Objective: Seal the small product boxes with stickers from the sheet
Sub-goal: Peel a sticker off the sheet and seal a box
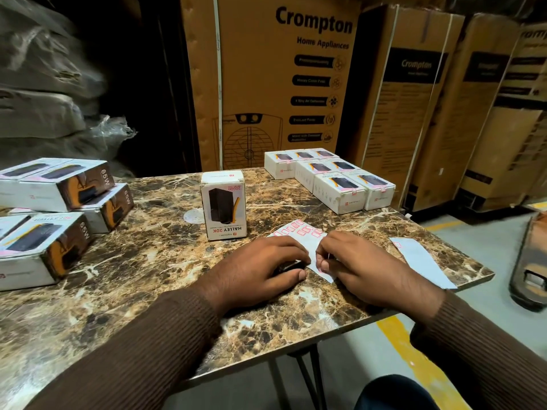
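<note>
A white sticker sheet (307,241) with small red stickers lies on the marble table (142,261) in front of me. My left hand (260,267) presses flat on the sheet's left part, fingers spread. My right hand (355,261) pinches at the sheet's near edge, where a red sticker shows by the thumb. One small white product box (223,204) stands upright just beyond the sheet. A group of several like boxes (331,176) lies flat at the far right. More boxes (56,202) are stacked at the left.
A second white backing sheet (420,261) lies at the table's right edge. Tall cardboard appliance cartons (272,84) stand right behind the table. A pallet jack (529,261) sits on the floor to the right. Plastic-wrapped bundles (44,84) fill the left background.
</note>
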Demonstrator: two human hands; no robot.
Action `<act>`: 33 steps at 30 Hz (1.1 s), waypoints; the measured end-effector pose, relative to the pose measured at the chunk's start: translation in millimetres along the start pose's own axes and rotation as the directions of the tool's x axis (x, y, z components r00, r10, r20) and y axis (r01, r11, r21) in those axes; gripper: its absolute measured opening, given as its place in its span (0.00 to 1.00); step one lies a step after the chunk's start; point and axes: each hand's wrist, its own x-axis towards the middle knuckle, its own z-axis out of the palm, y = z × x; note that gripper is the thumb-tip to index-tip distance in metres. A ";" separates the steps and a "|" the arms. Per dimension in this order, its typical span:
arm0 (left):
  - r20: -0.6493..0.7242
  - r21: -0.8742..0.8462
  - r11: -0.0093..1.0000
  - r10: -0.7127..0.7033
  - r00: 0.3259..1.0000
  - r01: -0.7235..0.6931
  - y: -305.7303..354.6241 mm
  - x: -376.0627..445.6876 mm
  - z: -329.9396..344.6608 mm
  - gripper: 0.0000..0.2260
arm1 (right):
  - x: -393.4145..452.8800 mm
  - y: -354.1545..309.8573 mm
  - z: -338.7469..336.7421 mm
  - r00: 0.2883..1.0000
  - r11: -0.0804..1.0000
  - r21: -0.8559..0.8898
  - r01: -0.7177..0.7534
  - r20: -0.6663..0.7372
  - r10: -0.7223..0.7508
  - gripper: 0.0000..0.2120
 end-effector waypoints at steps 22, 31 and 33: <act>-0.117 -0.091 0.995 -0.048 0.992 0.037 -3.0 -6.7 -5.8 0.18 | -2.8 -4.1 -15.4 0.994 0.995 0.030 -0.098 -0.036 0.099 0.07; -0.395 -0.039 0.999 -0.045 0.918 0.033 -17.8 -11.3 -31.5 0.12 | 9.9 -4.1 -17.8 0.987 0.999 0.034 -0.036 -0.153 0.041 0.09; -0.539 -0.024 0.995 -0.098 0.837 0.101 -28.5 -15.8 -46.3 0.10 | 18.4 -7.5 -17.6 0.979 0.998 0.058 -0.007 -0.204 0.019 0.06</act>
